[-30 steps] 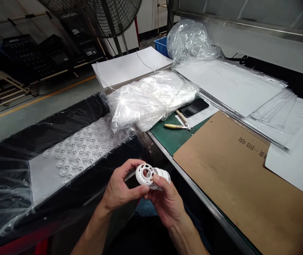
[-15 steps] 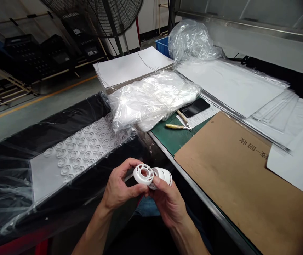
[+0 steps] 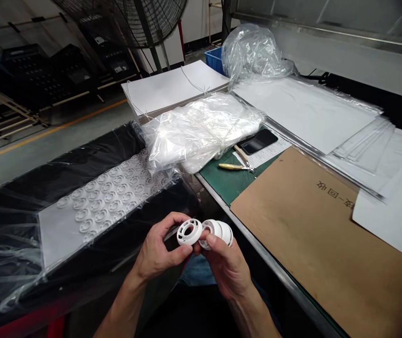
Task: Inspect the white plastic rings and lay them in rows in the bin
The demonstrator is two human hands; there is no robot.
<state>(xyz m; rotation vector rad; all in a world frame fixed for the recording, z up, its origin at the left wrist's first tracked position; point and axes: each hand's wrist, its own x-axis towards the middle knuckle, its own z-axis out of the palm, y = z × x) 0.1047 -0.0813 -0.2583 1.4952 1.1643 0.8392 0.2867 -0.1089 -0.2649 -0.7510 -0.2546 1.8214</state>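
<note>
My left hand (image 3: 158,251) pinches a white plastic ring part (image 3: 189,231) with round cut-outs between thumb and fingers. Right beside it, my right hand (image 3: 227,265) grips a short stack of similar white ring parts (image 3: 220,231), thumb on top. The single ring is tilted and sits just left of the stack, close to it or touching. Both hands hover above my lap, in front of the table edge. To the left lies a white sheet (image 3: 67,225) carrying several rows of the same ring parts (image 3: 111,195) under clear film.
On the green table (image 3: 227,180) lie a brown cardboard sheet (image 3: 313,239), a phone (image 3: 258,141), a yellow-handled tool (image 3: 234,166), a bundle of clear bags (image 3: 201,129) and stacked white sheets (image 3: 303,110). A big fan (image 3: 130,21) stands behind.
The single ring has tilted and come a little away from the stack, which my right hand has shifted slightly to the right. Both hands stay in the same place.
</note>
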